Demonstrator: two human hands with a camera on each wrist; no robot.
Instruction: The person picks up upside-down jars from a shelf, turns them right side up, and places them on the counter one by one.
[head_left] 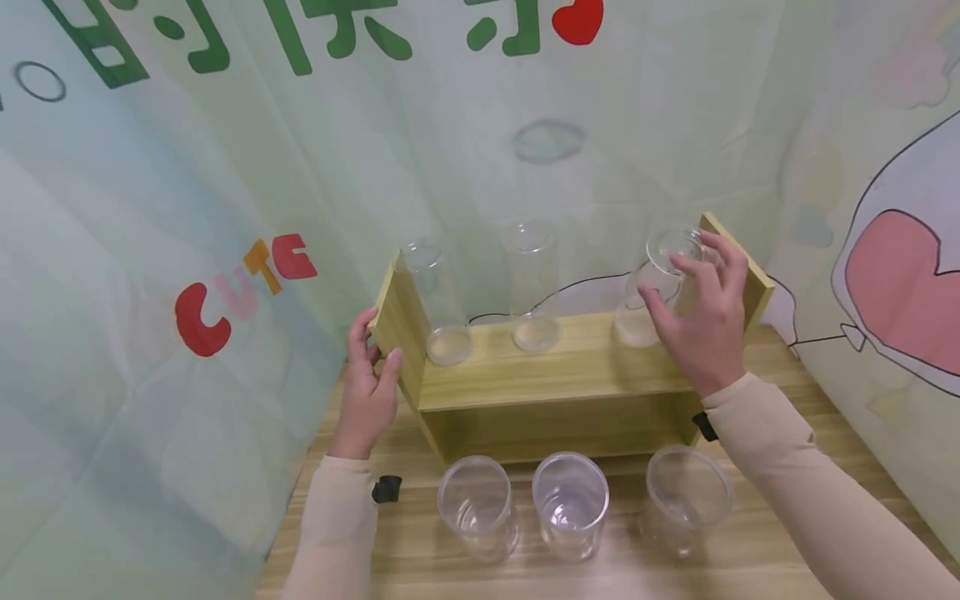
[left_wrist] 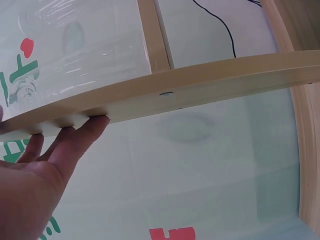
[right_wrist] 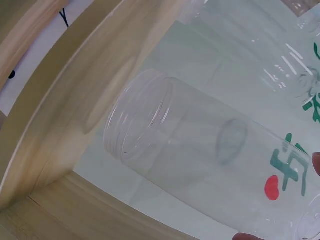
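Observation:
My left hand (head_left: pixel 363 396) grips the left side panel (head_left: pixel 393 329) of a two-tier wooden shelf (head_left: pixel 555 375). Several fingertips (left_wrist: pixel 97 120) press against its outer face in the left wrist view. Over the right end of the upper board, my right hand (head_left: pixel 708 321) holds a clear plastic jar (head_left: pixel 637 312) near its top, with thumb and fingers spread around it. The threaded end (right_wrist: pixel 137 117) of this jar faces down, close to the board. Two similar clear jars, one at the left (head_left: pixel 442 304) and one in the middle (head_left: pixel 534 287), stand on the same board.
Three more clear jars, a left (head_left: pixel 476 508), a middle (head_left: pixel 572 508) and a right one (head_left: pixel 686 504), stand mouth up on the wood-grain table (head_left: pixel 405 558) before the shelf. A printed curtain (head_left: pixel 450 150) hangs close behind and along both sides.

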